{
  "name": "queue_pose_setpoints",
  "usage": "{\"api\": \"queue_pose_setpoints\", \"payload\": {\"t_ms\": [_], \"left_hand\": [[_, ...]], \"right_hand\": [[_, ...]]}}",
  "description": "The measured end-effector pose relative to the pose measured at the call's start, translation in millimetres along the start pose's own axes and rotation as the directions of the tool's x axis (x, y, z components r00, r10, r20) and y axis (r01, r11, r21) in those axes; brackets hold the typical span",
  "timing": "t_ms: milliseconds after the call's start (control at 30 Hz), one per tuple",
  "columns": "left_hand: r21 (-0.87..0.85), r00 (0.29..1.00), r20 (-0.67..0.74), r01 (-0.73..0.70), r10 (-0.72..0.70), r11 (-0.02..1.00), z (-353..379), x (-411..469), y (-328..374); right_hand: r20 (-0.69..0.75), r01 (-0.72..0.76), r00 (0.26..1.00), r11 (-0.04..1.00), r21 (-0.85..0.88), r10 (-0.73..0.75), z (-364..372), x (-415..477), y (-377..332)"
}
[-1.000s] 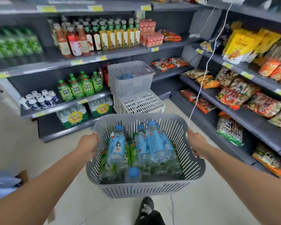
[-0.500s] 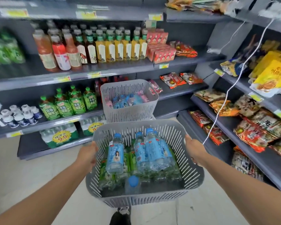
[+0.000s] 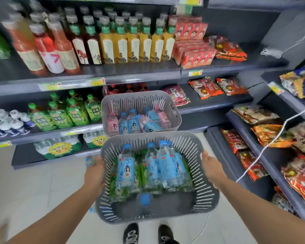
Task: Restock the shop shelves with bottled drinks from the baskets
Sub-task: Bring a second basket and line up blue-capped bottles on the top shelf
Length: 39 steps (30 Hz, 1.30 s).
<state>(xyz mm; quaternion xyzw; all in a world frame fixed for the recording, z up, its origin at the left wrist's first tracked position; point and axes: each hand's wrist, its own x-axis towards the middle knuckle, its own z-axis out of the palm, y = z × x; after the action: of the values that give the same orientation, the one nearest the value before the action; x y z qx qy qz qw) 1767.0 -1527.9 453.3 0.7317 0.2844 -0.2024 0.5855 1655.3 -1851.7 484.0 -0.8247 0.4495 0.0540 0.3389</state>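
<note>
Both hands are set well apart, each clamped on one side of a grey slotted plastic basket [image 3: 207,194] held in front of the body. The left hand [image 3: 94,170] wraps the left wall and the right hand [image 3: 210,166] the right rim. Most of the fingers are hidden by the basket, so how they curl cannot be made out.

Inside lie clear blue-capped, blue-labelled water bottles [image 3: 165,166] on top of green-labelled bottles [image 3: 114,189], which are largely covered. One blurred blue cap [image 3: 144,199] shows near the front.

Just beyond stands a second grey slotted basket [image 3: 141,103] holding pink- and blue-labelled small bottles [image 3: 136,124]. Its base is hidden behind the held basket, so what it rests on cannot be told.

The dark grey shop shelves [image 3: 130,74] carry yellow tea bottles with grey caps [image 3: 132,43] above and green-capped green bottles [image 3: 67,113] below. The left edge is smeared and the labels there are unreadable. Orange and red snack packets [image 3: 264,136] fill the right shelves, cut off by the frame, with a white cord [image 3: 275,136] hanging across them. Two black shoes [image 3: 130,233] show at the bottom edge.
</note>
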Motion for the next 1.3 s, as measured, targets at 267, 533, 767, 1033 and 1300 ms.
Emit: {"api": "queue_pose_setpoints", "payload": {"t_ms": [267, 533, 767, 1033, 1300], "left_hand": [[0.003, 0.982, -0.187, 0.022, -0.021, 1.000, 27.2, 13.8, -18.9], [0.035, 0.961, -0.275, 0.005, 0.005, 0.999, 44.3, 26.3, -33.9], [0.091, 0.946, -0.323, 0.032, -0.001, 0.995, 55.6, 32.2, -30.1], [0.212, 0.979, -0.201, 0.066, -0.023, 0.975, 48.2, 27.7, -23.7], [0.733, 0.969, -0.162, -0.009, 0.188, 0.680, 41.8, 5.2, -2.5]], "right_hand": [[0.089, 0.107, 0.991, 0.992, -0.063, -0.102, 7.3, 59.3, -4.6], [0.154, 0.187, 0.973, 0.979, -0.080, -0.174, 21.2, 91.5, -3.7], [0.195, 0.159, 0.972, 0.981, -0.115, -0.135, 20.6, 108.7, -1.5], [0.365, 0.138, 0.930, 0.960, -0.244, -0.041, 11.7, 124.1, -8.1], [0.253, 0.303, 0.946, 0.836, -0.457, -0.205, 9.3, 113.3, -37.0]]}}
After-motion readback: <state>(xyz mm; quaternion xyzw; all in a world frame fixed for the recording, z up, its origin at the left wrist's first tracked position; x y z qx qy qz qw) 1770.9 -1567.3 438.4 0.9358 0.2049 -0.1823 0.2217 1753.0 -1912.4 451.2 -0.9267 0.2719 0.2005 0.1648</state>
